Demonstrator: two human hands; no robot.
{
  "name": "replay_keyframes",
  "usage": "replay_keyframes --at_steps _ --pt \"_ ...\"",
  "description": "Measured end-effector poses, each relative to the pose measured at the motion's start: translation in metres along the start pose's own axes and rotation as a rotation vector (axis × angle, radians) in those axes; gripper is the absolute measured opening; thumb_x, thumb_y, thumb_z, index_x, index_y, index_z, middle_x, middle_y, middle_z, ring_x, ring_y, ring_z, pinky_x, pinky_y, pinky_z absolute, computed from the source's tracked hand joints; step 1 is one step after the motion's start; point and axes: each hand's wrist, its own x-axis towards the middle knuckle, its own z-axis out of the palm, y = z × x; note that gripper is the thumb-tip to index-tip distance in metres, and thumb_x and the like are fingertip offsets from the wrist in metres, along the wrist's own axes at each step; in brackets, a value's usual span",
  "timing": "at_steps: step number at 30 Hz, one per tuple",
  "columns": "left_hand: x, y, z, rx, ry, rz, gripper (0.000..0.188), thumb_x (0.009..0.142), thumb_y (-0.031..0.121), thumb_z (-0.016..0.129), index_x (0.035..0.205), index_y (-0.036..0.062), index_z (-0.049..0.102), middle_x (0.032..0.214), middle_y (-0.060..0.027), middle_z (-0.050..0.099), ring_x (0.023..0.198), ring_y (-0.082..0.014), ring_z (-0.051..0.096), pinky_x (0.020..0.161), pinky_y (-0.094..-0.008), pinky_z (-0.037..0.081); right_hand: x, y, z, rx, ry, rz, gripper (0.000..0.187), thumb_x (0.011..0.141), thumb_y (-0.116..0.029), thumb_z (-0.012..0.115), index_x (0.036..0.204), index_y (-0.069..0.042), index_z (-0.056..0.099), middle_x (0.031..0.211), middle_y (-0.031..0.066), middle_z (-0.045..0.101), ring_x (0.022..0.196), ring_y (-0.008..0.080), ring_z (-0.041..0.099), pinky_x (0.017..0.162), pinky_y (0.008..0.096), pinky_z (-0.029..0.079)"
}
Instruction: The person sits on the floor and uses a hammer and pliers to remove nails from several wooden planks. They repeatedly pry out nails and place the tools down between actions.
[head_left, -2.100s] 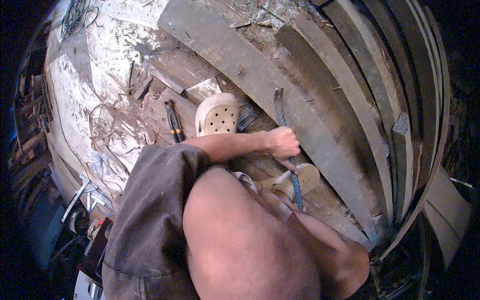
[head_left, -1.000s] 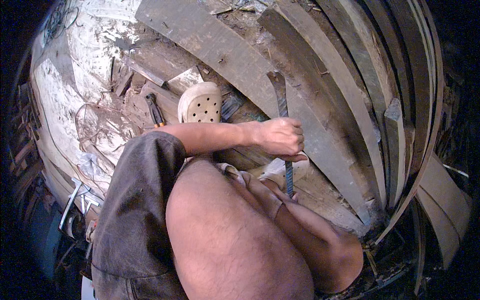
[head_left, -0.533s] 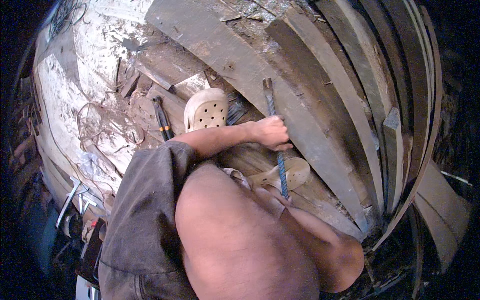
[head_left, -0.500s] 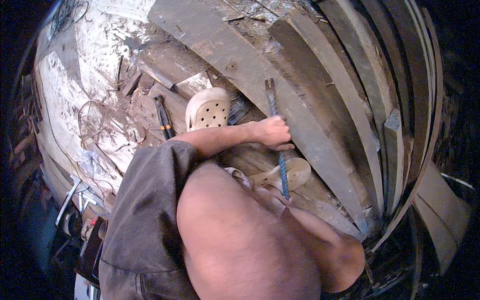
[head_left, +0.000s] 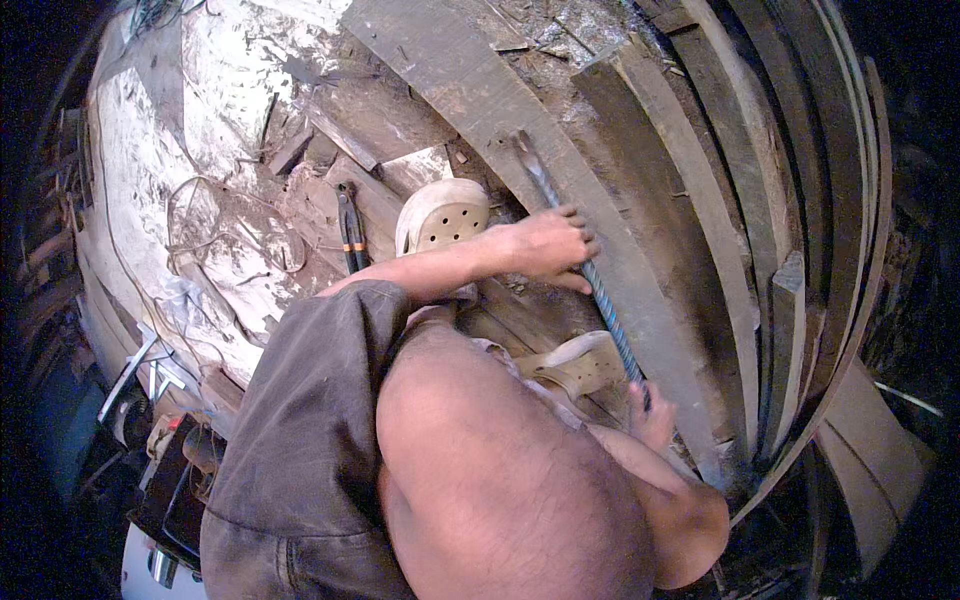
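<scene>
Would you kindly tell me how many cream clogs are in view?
2. One clog shows just beyond the left forearm, which hides part of it; the other clog is just left of the blue twisted bar.

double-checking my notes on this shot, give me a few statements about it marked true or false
The left hand grips the blue twisted bar. True.
The right hand is empty. False: it holds the bar near its lower end.
The orange-banded pliers lie left of the upper clog. True.
That clog is black. False: it is pale, with holes.
</scene>
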Motion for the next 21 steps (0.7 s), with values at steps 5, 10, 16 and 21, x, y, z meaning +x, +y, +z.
replay_keyframes --at_steps 5,10,16,21 --pt "-0.012 -0.022 -0.045 -0.047 0.246 -0.167 0.054 0.084 0.051 0.062 0.102 0.0004 0.059 0.096 -0.018 0.061 0.096 -0.0375 0.059 0.088 -0.0469 0.044 0.042 -0.04 -0.065 -0.215 0.08 -0.186 0.041 0.092 -0.043 0.056 0.092 -0.002 0.058 0.073 0.0266 0.06 0.068 0.0469 0.059 0.062 0.0508 0.044" --pt "-0.104 -0.098 -0.141 0.132 0.966 -0.839 0.034 0.086 0.032 0.069 0.105 0.0048 0.066 0.098 -0.0147 0.07 0.09 -0.0258 0.069 0.077 -0.0361 0.054 0.085 -0.054 -0.054 -0.229 0.061 -0.178 0.048 0.09 -0.051 0.055 0.103 -0.004 0.061 0.075 0.0269 0.063 0.071 0.0452 0.061 0.066 0.0523 0.048" --pt "-0.161 -0.082 -0.131 0.338 1.069 -0.886 0.028 0.085 0.026 0.07 0.095 0.001 0.062 0.085 -0.0147 0.062 0.076 -0.0295 0.061 0.07 -0.0363 0.048 0.103 -0.025 0.024 -0.104 -0.047 -0.124 0.043 0.089 -0.04 0.06 0.111 -0.003 0.06 0.088 0.0271 0.065 0.08 0.0443 0.063 0.07 0.0512 0.049" --pt "-0.216 0.015 -0.039 0.097 1.122 -1.385 0.033 0.082 0.025 0.075 0.093 0.0 0.057 0.084 -0.0117 0.057 0.076 -0.0235 0.055 0.069 -0.0351 0.046 0.102 -0.007 0.065 -0.09 0.141 -0.176 0.033 0.09 -0.028 0.061 0.114 -0.004 0.062 0.107 0.0259 0.062 0.095 0.0437 0.06 0.082 0.0477 0.048"
